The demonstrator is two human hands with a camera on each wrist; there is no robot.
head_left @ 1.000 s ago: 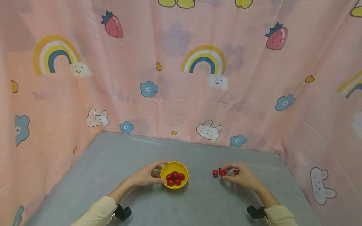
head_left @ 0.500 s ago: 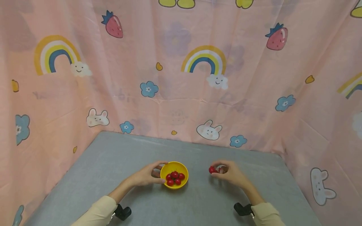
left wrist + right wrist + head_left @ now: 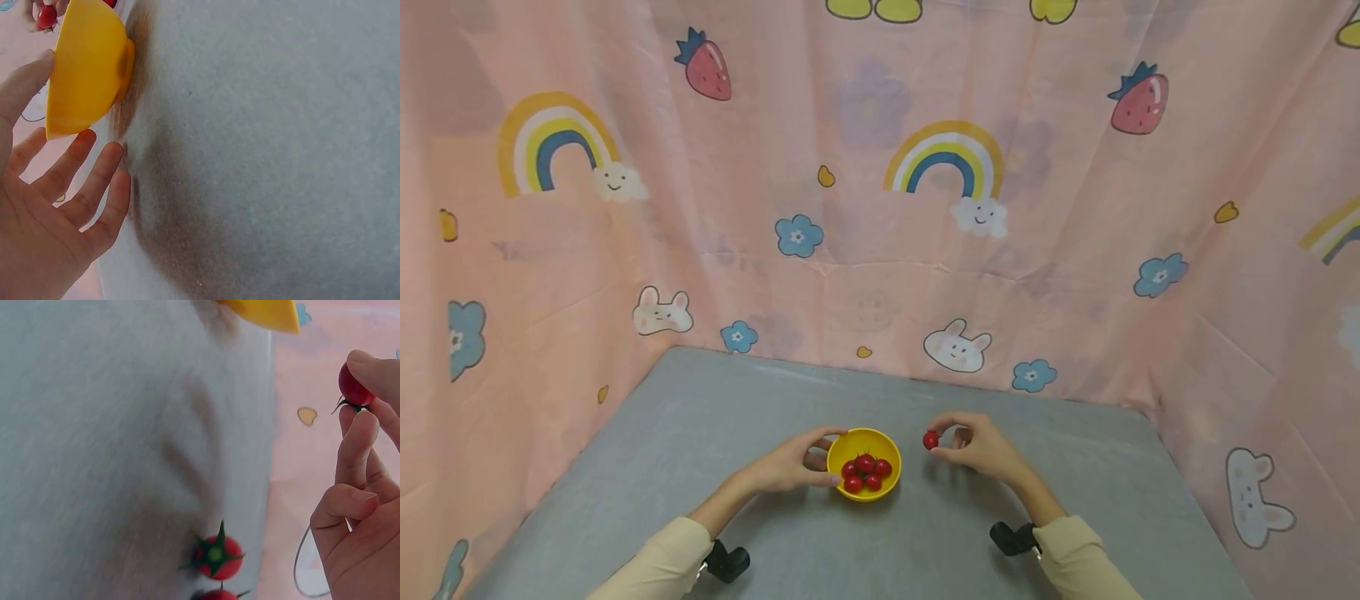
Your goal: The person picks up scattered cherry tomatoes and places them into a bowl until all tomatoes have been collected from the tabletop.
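Observation:
A small yellow bowl [image 3: 863, 441] stands on the table with several red cherry tomatoes [image 3: 865, 464] in it. My left hand [image 3: 790, 463] holds the bowl's left side, thumb at the near rim and fingers toward the far rim; the left wrist view shows the thumb [image 3: 28, 81] against the edge. To the right of the bowl, above the table, my right hand [image 3: 977, 448] pinches one cherry tomato [image 3: 356, 386] between thumb and fingertips, its green stem pointing down in the right wrist view. Two more tomatoes [image 3: 219, 557] lie on the table there, hidden by the hand in the head view.
A grey tabletop [image 3: 760, 400] carries the bowl. Pink printed cloth [image 3: 865, 283] hangs along its back and sides. Black wrist mounts [image 3: 1013, 539] sit at both cuffs.
My right hand has picked up a cherry tomato and moved left and slightly away with it, closer to the bowl. The left hand and the bowl have stayed in place.

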